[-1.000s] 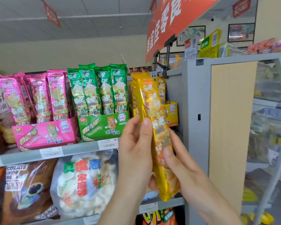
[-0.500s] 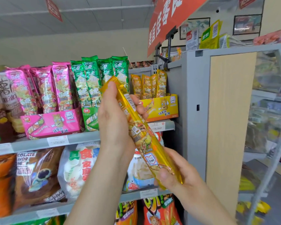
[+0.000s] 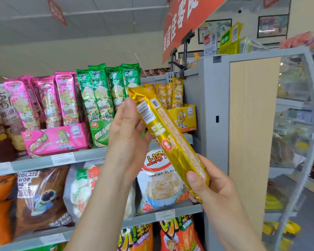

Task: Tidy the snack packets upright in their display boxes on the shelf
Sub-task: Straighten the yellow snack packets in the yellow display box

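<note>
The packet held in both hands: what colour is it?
Shiny gold-yellow packet, seen in the head view.

Lower centre: white shrimp-flake bag [image 3: 160, 180] on grey metal lower shelf [image 3: 170, 211]. Lower left: brown chocolate-snack bag [image 3: 41, 200]. Upper right: slanted red hanging banner [image 3: 185, 17].

Bright, even indoor light fills the shop, with no hard shadows under the shelf edges. Glare runs along the foil of the gold packet [image 3: 168, 140] held in both hands and glints on the pink packets [image 3: 43, 102] and green packets [image 3: 105, 91]. The wide-angle lens bends the grey cabinet [image 3: 214, 124] and the clear panel at the right edge. Motion blur softens the lower left corner and the far right
</note>
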`<state>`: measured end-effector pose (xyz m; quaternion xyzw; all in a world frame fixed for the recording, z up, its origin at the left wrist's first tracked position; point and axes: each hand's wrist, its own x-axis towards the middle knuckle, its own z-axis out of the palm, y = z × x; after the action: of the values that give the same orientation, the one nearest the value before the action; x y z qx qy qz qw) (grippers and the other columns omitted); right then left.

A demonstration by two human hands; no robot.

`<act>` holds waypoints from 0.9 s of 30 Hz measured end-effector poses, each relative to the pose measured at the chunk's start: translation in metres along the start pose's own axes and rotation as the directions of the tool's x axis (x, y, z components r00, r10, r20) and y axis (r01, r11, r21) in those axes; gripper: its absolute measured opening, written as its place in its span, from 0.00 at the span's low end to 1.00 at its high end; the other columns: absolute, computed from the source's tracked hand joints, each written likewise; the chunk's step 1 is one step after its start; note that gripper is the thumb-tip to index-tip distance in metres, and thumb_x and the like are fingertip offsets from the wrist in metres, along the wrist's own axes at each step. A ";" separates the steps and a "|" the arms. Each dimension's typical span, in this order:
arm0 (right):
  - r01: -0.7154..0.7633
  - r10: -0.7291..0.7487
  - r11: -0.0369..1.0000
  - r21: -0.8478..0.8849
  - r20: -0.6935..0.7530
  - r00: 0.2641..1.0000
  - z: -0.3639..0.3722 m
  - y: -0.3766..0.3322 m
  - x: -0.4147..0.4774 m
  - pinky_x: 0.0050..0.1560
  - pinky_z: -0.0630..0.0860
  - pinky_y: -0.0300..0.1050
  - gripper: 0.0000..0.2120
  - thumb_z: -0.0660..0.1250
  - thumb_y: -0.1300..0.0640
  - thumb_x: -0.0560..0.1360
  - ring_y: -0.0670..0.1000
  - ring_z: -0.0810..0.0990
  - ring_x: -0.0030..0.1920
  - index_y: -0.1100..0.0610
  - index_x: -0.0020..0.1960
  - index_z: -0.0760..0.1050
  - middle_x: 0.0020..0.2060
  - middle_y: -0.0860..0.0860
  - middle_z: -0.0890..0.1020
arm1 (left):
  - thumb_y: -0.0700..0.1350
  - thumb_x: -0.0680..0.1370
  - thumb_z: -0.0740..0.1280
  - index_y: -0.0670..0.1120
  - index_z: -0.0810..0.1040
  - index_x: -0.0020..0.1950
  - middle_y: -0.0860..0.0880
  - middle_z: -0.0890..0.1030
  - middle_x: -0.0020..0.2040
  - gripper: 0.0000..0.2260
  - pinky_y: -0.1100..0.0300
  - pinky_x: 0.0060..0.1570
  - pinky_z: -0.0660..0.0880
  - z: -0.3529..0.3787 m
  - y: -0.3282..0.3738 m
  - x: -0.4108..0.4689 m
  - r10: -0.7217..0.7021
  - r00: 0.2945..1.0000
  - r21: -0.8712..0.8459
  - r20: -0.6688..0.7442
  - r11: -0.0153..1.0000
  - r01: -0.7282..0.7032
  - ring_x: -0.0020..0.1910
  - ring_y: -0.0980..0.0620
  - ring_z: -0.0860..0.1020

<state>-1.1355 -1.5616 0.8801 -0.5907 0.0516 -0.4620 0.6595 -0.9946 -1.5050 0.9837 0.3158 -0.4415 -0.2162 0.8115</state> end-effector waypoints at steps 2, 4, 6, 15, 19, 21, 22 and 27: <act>0.060 -0.061 0.997 -0.050 -0.025 0.998 0.001 0.004 -0.001 0.39 0.78 0.34 0.21 0.76 0.47 0.64 0.43 0.84 0.45 0.38 0.57 0.80 0.49 0.47 0.86 | 0.56 0.72 0.70 0.49 0.75 0.54 0.52 0.82 0.46 0.16 0.59 0.42 0.78 -0.004 -0.002 0.000 0.039 0.999 0.047 0.000 0.998 -0.039 0.44 0.53 0.79; 0.100 -0.113 0.985 -0.138 -0.087 0.990 0.004 0.010 -0.003 0.44 0.81 0.41 0.23 0.78 0.51 0.65 0.46 0.84 0.51 0.36 0.57 0.79 0.52 0.47 0.84 | 0.52 0.72 0.69 0.50 0.75 0.50 0.55 0.80 0.39 0.11 0.62 0.36 0.77 -0.005 -0.006 0.000 0.090 0.996 0.106 -0.025 0.991 -0.087 0.37 0.57 0.78; 0.141 -0.183 0.945 -0.294 -0.120 0.976 0.004 0.014 -0.005 0.48 0.82 0.46 0.24 0.77 0.51 0.67 0.48 0.82 0.53 0.37 0.60 0.77 0.54 0.46 0.82 | 0.49 0.73 0.70 0.47 0.76 0.53 0.55 0.81 0.38 0.11 0.61 0.36 0.77 -0.002 -0.004 -0.001 0.131 0.991 0.152 -0.040 0.981 -0.124 0.36 0.57 0.78; -0.252 0.236 0.967 0.025 0.270 0.933 -0.001 0.005 -0.003 0.41 0.80 0.45 0.27 0.75 0.33 0.64 0.56 0.85 0.48 0.41 0.60 0.77 0.51 0.54 0.84 | 0.48 0.76 0.61 0.43 0.74 0.54 0.46 0.78 0.43 0.11 0.55 0.44 0.77 -0.004 -0.001 0.010 -0.048 0.999 -0.195 0.010 0.980 0.049 0.42 0.49 0.78; -0.195 0.186 0.981 0.016 0.219 0.958 -0.002 0.011 -0.002 0.36 0.76 0.41 0.27 0.78 0.35 0.61 0.52 0.81 0.35 0.43 0.56 0.79 0.40 0.53 0.84 | 0.55 0.78 0.61 0.46 0.80 0.54 0.47 0.79 0.42 0.15 0.54 0.46 0.79 -0.004 -0.005 0.012 -0.125 0.991 -0.192 0.054 0.972 0.134 0.42 0.50 0.80; -0.130 0.134 0.991 -0.042 0.101 0.986 -0.003 0.016 -0.001 0.38 0.76 0.38 0.23 0.78 0.39 0.61 0.48 0.82 0.37 0.38 0.54 0.79 0.43 0.51 0.85 | 0.62 0.72 0.64 0.48 0.79 0.58 0.48 0.80 0.42 0.23 0.54 0.46 0.79 0.001 -0.002 0.013 -0.076 0.996 -0.072 0.038 0.994 0.079 0.42 0.52 0.80; -0.081 0.085 0.993 -0.081 0.047 0.995 -0.003 0.019 -0.001 0.40 0.78 0.38 0.21 0.78 0.42 0.63 0.47 0.84 0.42 0.37 0.54 0.78 0.46 0.49 0.85 | 0.63 0.70 0.66 0.48 0.79 0.59 0.50 0.81 0.41 0.25 0.56 0.44 0.79 0.002 -0.001 0.014 -0.039 0.999 0.023 0.026 0.999 0.038 0.40 0.54 0.80; 0.122 -0.179 0.894 -0.431 -0.096 0.979 -0.001 0.024 -0.004 0.47 0.80 0.35 0.24 0.71 0.39 0.68 0.40 0.81 0.54 0.30 0.62 0.69 0.55 0.36 0.80 | 0.51 0.81 0.63 0.46 0.76 0.49 0.54 0.79 0.32 0.09 0.64 0.30 0.73 0.004 -0.003 0.023 0.088 0.995 0.224 -0.055 0.972 -0.073 0.28 0.58 0.76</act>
<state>-1.1256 -1.5630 0.8584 -0.6898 0.1485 -0.5278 0.4729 -0.9864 -1.5227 0.9969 0.3931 -0.4487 -0.1222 0.7932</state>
